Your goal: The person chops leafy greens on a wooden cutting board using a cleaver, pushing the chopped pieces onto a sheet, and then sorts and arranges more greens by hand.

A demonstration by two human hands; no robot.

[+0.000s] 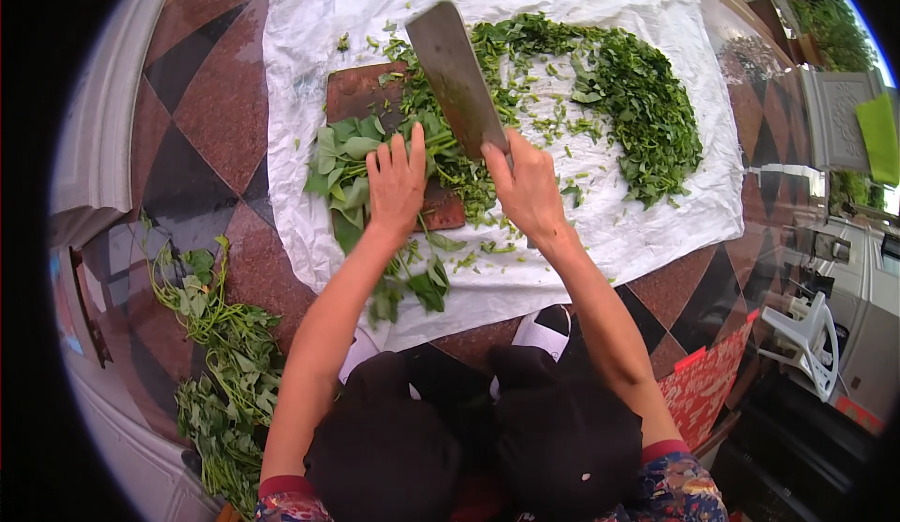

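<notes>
My right hand (pixel 526 183) grips the handle of a cleaver (pixel 457 75), its broad metal blade raised and pointing away from me above the cut greens. My left hand (pixel 396 186) lies with fingers extended on a bunch of leafy stems (pixel 344 163), pressing it against a reddish-brown cutting board (pixel 362 93). Leaves cover much of the board's middle. Chopped greens (pixel 650 114) form a curved heap from behind the blade round to the right, with small stem pieces scattered inside the curve. Loose leaves (pixel 429 286) hang over the board's near side.
A wrinkled white woven sheet (pixel 633 240) lies under the board and greens, on a tiled floor (pixel 218 100). Uncut leafy vines (pixel 232 360) are piled at lower left. My knees and light shoes are close to the sheet's near edge. A white plastic chair (pixel 808 342) stands far right.
</notes>
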